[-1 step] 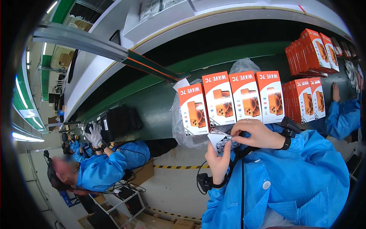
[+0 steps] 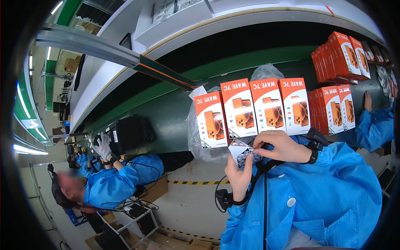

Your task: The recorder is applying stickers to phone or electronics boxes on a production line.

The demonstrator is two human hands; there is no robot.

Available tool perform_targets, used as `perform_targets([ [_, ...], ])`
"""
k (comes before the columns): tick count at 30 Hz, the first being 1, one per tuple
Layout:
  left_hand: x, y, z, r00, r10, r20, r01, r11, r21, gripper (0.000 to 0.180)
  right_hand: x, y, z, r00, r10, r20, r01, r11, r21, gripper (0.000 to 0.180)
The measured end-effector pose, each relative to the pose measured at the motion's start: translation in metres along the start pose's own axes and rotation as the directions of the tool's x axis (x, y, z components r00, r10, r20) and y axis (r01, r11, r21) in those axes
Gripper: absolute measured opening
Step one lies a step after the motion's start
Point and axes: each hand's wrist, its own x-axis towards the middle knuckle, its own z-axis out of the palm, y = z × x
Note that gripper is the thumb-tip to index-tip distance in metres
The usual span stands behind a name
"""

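Note:
Pinched between the thumb and fingers of my left hand (image 2: 241, 179) is a small white sheet with a black-and-white print (image 2: 241, 155), which looks like labels. My right hand (image 2: 281, 146) closes its fingertips on the right edge of that same sheet. Just beyond my hands four orange-and-white boxes would be several: several boxes (image 2: 238, 110) stand side by side in a row, their printed faces toward me and the print upside down. A small black-and-white triangle shows at a lower corner of some of them. The leftmost box (image 2: 211, 121) is closest to the sheet.
Clear plastic wrap (image 2: 200, 152) lies under and around the boxes on the dark green bench (image 2: 166, 104). More boxes (image 2: 339, 58) are stacked at the right, near another person's hand (image 2: 367, 101). A metal post (image 2: 96, 46) slants in from upper left. A gloved co-worker (image 2: 121, 179) is at left.
The white sheet has tilted slightly in my fingers, its upper corner now closer to the leftmost box. Both hands have otherwise hardly moved.

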Motion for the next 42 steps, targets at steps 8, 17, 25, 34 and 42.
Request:
perform_targets([
  [8, -0.004, 0.001, 0.015, 1.0, 0.017, -0.004, -0.017, 0.994, 0.106, 0.023, -0.006, 0.006, -0.006, 0.996, 0.069, -0.054, -0.066, 0.996, 0.058, 0.016],
  [17, -0.009, 0.0, 0.025, 0.998, 0.053, -0.041, -0.047, 0.988, 0.15, 0.021, -0.007, 0.008, -0.011, 0.997, 0.071, -0.006, -0.071, 0.997, 0.005, 0.015],
  [25, -0.014, 0.006, 0.029, 0.99, 0.139, -0.032, -0.125, 0.951, 0.282, 0.016, -0.005, 0.014, -0.006, 0.997, 0.059, -0.047, -0.056, 0.997, 0.057, 0.014],
  [34, -0.007, 0.001, 0.018, 0.975, 0.175, -0.137, -0.078, 0.848, 0.525, 0.016, 0.001, 0.022, -0.02, 0.987, 0.163, 0.001, -0.163, 0.986, 0.036, 0.013],
  [42, -0.012, -0.005, 0.01, 0.971, 0.141, -0.194, -0.038, 0.889, 0.457, 0.014, 0.013, 0.053, -0.027, 0.976, 0.213, 0.042, -0.198, 0.952, -0.235, 0.015],
])
